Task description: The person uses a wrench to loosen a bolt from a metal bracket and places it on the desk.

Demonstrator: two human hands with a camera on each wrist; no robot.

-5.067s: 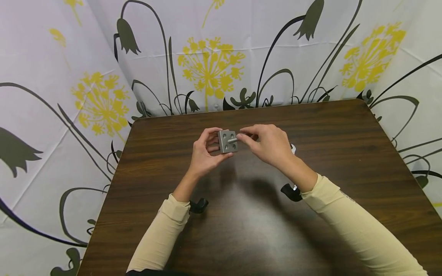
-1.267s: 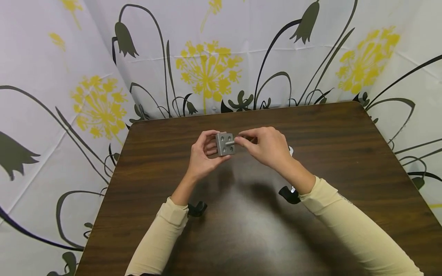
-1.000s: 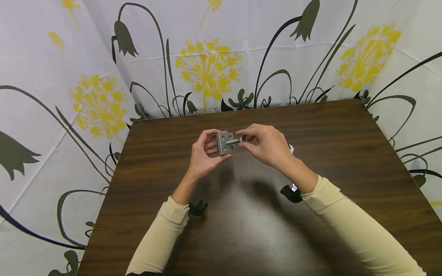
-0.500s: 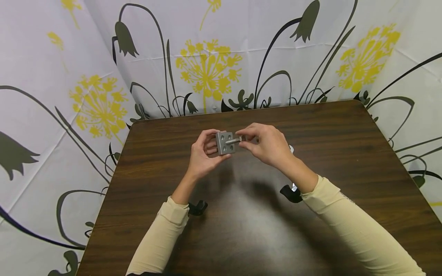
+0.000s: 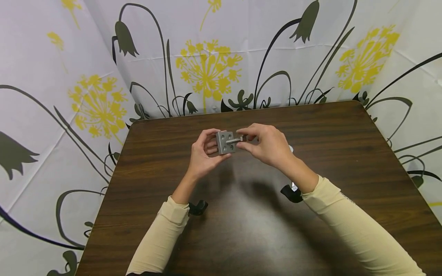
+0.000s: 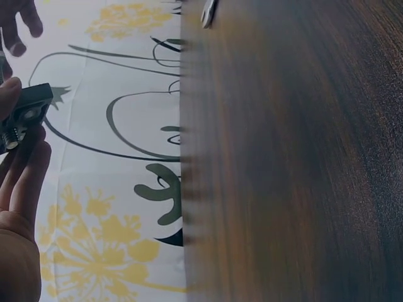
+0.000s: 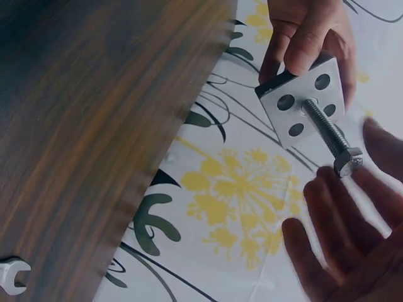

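My left hand (image 5: pixel 202 157) grips a square grey metal block (image 5: pixel 221 148) by its edges, thumb below and fingers above in the head view. Several round holes mark the block's face. From the middle of that face a hex-head bolt (image 7: pixel 330 134) sticks out, with a long stretch of thread showing in the right wrist view. My right hand (image 5: pixel 267 143) is at the bolt's head. Its thumb and fingers spread around the head, and the right wrist view shows the thumb (image 7: pixel 385 150) apart from it. The block's back is hidden.
An open-end wrench (image 7: pixel 12 277) lies on the dark wooden table (image 5: pixel 155 153), mostly hidden by my right forearm in the head view. Black wrist-camera mounts (image 5: pixel 198 207) stick out from both wrists. A flowered curtain (image 5: pixel 221 23) hangs behind the table.
My right fingers covered the bolt's end earlier; then its head came into view between them. Now they are loosened around it. The left hand and block stay nearly in place.
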